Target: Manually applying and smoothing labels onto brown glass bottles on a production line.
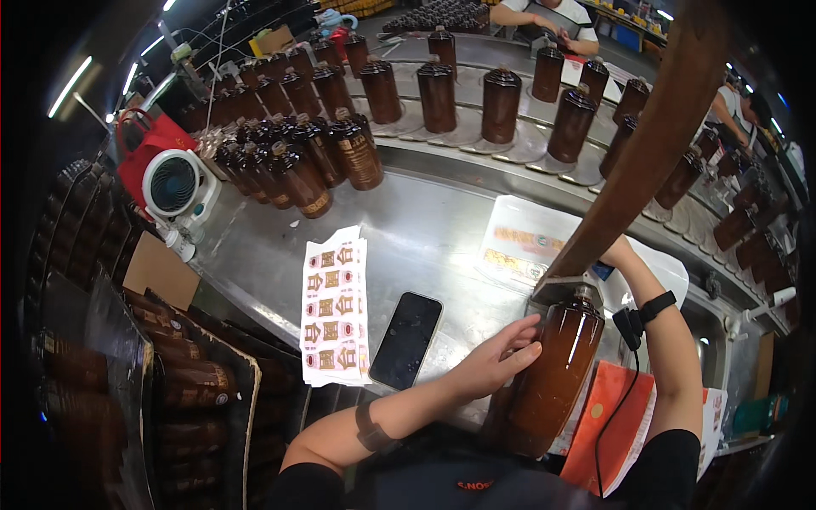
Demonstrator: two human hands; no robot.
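Note:
A brown bottle [557,374] stands tilted close against my body, its neck end by a metal bracket [568,287] at the foot of a brown post [633,161]. My left hand [504,359] lies along the bottle's left side, fingers and thumb loosely stretched, thumb tip at the glass. Farther off, my right hand [619,255] reaches over a label sheet [520,240] behind the post. Its fingers are mostly hidden, and a small blue patch shows beneath it. A black strap with a cable is on my right wrist.
On the metal table [408,204] lie a black phone [406,340] and a printed label sheet [334,310]. Grouped bottles [297,174] stand at the back left, near a small fan [174,183]. Bottles line a curved conveyor [476,140]. A red-orange packet [608,425] lies at my right.

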